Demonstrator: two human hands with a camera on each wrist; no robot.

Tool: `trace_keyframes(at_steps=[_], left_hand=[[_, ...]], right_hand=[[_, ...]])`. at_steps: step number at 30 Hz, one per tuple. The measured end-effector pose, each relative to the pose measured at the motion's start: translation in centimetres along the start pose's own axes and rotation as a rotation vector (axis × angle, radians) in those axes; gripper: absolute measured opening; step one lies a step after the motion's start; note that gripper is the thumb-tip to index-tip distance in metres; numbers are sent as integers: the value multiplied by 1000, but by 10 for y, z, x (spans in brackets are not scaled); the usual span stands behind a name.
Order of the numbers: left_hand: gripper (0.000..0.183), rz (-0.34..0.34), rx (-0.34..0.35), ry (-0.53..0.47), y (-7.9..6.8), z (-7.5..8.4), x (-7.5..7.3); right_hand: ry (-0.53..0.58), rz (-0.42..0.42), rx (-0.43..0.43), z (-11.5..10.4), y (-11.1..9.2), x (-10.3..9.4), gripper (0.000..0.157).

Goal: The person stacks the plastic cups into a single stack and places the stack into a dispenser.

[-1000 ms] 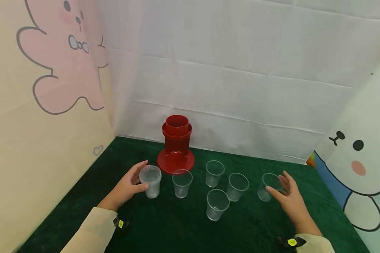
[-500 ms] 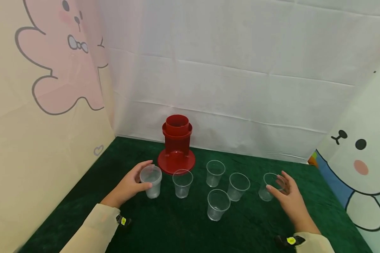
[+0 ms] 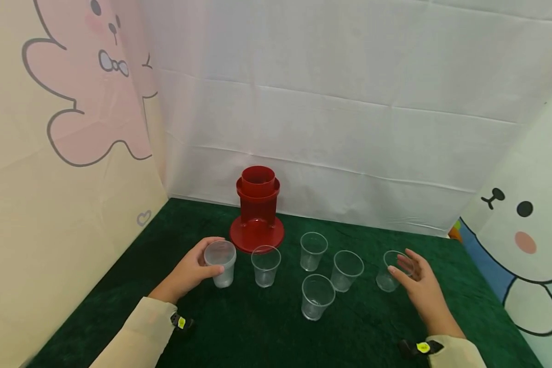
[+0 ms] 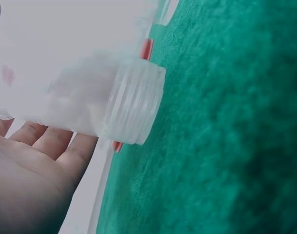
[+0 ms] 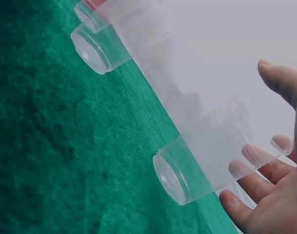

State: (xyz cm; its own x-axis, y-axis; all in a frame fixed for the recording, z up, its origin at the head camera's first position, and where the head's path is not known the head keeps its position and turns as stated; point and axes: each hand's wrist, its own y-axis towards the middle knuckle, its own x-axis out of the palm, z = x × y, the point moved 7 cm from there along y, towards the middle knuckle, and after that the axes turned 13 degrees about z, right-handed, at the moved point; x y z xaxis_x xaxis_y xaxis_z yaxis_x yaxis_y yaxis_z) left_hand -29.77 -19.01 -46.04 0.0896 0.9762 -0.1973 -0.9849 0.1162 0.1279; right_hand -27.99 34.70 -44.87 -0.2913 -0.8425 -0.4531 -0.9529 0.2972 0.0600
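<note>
My left hand (image 3: 188, 270) curls round a stack of clear plastic cups (image 3: 224, 273), thumb in front and fingers behind; the stack (image 4: 131, 105) stands upright on the green cloth. My right hand (image 3: 420, 289) is around a single clear cup (image 3: 386, 281) at the far right. In the right wrist view its thumb (image 5: 282, 80) is apart from the cup wall, while several fingers show behind and through the cup (image 5: 202, 161). Between the hands stand more clear cups, upright: one by the stack (image 3: 264, 276), others at the middle (image 3: 310, 261), (image 3: 342, 281) and front (image 3: 313, 309).
A red holder (image 3: 256, 204) with a round base stands at the back, behind the stack. Dark green cloth (image 3: 239, 332) covers the table. A white sheet (image 3: 326, 128) hangs behind, and printed cartoon sheets (image 3: 87, 214) flank both sides.
My left thumb has slid slightly right across the front of the stack, so the hand sits closer round it. The right hand has shifted only slightly; the cups keep their places.
</note>
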Motion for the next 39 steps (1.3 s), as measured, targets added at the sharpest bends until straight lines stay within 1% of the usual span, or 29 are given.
trace_keyframes(at_steps=[5, 9, 14, 20, 26, 31, 35, 39], left_hand=[[66, 1, -8, -22, 0, -1, 2], [65, 7, -9, -14, 0, -2, 3], [64, 11, -8, -4, 1, -2, 3], [63, 14, 3, 28, 2, -3, 4], [62, 9, 6, 60, 3, -5, 3], [63, 6, 7, 92, 4, -5, 1], [63, 13, 5, 128, 2, -4, -1], [63, 17, 4, 143, -1, -2, -2]], right_hand=[[15, -11, 5, 2, 2, 1, 103], [13, -20, -8, 2, 2, 1, 101], [8, -8, -13, 2, 1, 1, 102], [14, -11, -2, 1, 0, 0, 105], [13, -17, 5, 1, 0, 0, 103], [2, -13, -8, -2, 1, 1, 101], [-7, -15, -19, -6, -2, 2, 100], [-29, -21, -35, -12, -2, 2, 101]])
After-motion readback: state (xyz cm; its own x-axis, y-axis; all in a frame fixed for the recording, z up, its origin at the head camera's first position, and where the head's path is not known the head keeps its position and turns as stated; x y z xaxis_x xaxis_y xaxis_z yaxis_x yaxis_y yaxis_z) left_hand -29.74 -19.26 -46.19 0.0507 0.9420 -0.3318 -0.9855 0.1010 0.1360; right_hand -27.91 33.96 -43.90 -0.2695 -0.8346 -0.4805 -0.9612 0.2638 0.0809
